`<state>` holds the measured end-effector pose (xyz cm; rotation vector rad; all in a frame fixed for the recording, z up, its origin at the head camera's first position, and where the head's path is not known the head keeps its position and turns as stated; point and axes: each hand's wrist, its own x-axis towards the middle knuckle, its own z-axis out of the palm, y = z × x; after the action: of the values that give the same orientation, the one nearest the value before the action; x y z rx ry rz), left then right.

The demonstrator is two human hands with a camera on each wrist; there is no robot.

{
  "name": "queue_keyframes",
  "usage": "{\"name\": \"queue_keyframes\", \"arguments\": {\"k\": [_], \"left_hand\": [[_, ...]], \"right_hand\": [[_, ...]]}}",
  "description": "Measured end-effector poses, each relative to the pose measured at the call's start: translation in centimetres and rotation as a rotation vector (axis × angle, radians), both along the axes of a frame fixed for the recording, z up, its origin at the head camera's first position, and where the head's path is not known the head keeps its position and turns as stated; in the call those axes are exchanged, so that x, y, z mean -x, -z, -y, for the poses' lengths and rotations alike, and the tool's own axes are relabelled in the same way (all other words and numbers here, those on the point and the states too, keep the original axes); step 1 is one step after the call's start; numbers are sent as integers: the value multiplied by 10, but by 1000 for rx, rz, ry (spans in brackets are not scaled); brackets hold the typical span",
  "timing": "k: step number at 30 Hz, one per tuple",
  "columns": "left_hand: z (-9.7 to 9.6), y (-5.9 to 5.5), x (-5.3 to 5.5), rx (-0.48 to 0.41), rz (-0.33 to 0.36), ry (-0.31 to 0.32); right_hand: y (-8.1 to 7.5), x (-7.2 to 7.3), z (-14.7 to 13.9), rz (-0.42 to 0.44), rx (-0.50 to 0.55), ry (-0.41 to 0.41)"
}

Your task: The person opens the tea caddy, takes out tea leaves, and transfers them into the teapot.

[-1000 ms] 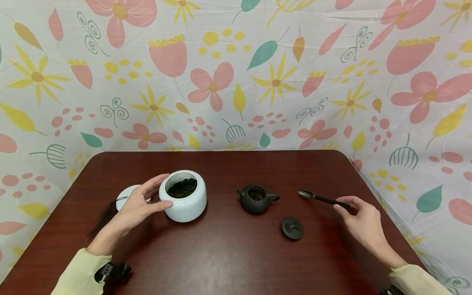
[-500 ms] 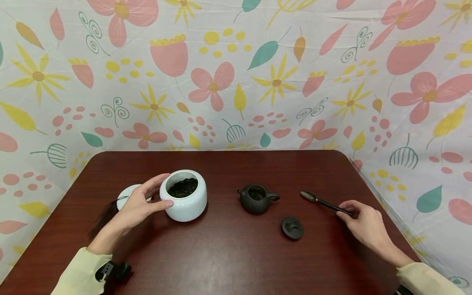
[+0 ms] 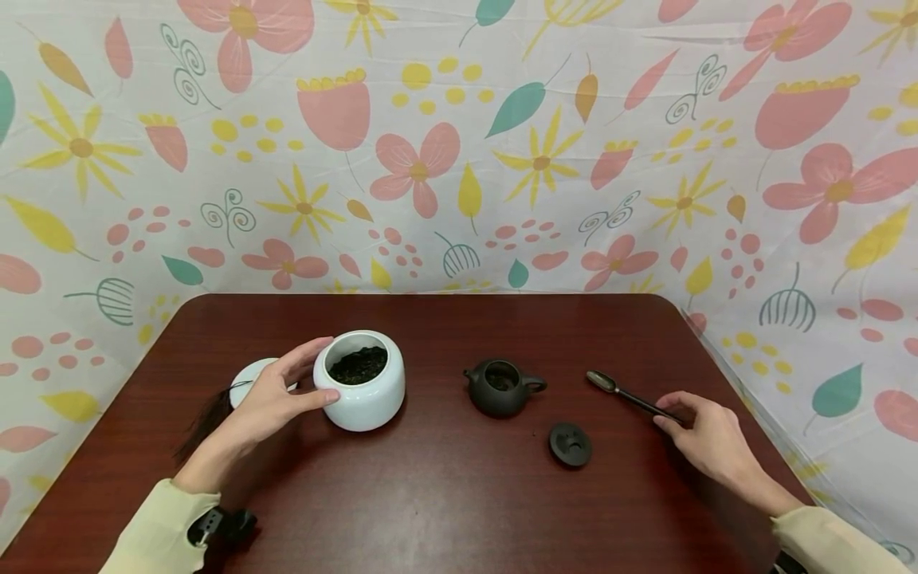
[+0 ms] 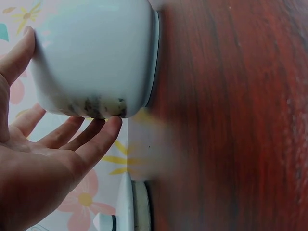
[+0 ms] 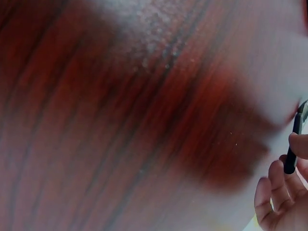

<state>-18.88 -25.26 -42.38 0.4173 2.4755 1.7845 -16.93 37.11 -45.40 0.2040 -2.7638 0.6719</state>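
My left hand (image 3: 265,406) holds the side of a white jar (image 3: 369,405), thumb in front and fingers round the far side. Dark tea leaves (image 3: 358,366) fill part of the jar, which stands upright on the table. In the left wrist view, fingertips touch the lower wall of the jar (image 4: 91,57). On the right, my right hand (image 3: 710,438) pinches the black handle end of a tea scoop (image 3: 631,397). The bowl of the scoop points left towards a small dark teapot (image 3: 498,401), which has no lid on it. Thumb and fingers grip the tea scoop (image 5: 294,144) in the right wrist view.
The teapot's round lid (image 3: 570,445) lies in front of the teapot. Behind my left wrist lies the jar's white lid (image 3: 246,376), with a dark tassel (image 3: 202,424) beside it. A flowered cloth (image 3: 459,159) rises behind the brown table (image 3: 430,510).
My right hand has shifted slightly right and down with the tea scoop, its bowl now further from the teapot. My left hand stays on the jar.
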Motion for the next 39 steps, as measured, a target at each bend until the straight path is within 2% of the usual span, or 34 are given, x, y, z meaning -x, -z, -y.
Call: {"name": "queue_keyframes", "arguments": {"k": [10,18,25,28,34,36,39], "left_hand": [[1,-3,-2,14,-10,3],[6,-11,-12,68,-59,-31],[6,-23,-23,130,-125,-97],[4,-29,-26,178,-154,-149],[-15,-45,-33,223,-265,-277],[-25,-50,-36,207,-301,-295],[-44,-56,-42,176,-347,-285]], "right_hand": [[2,1,-1,44,-16,12],[3,1,-2,86,-21,14],[3,2,-2,107,-13,12],[3,2,-1,112,-12,9],[-1,0,1,96,-9,5],[-3,-1,3,96,-5,3],[-6,-1,5,102,2,1]]}}
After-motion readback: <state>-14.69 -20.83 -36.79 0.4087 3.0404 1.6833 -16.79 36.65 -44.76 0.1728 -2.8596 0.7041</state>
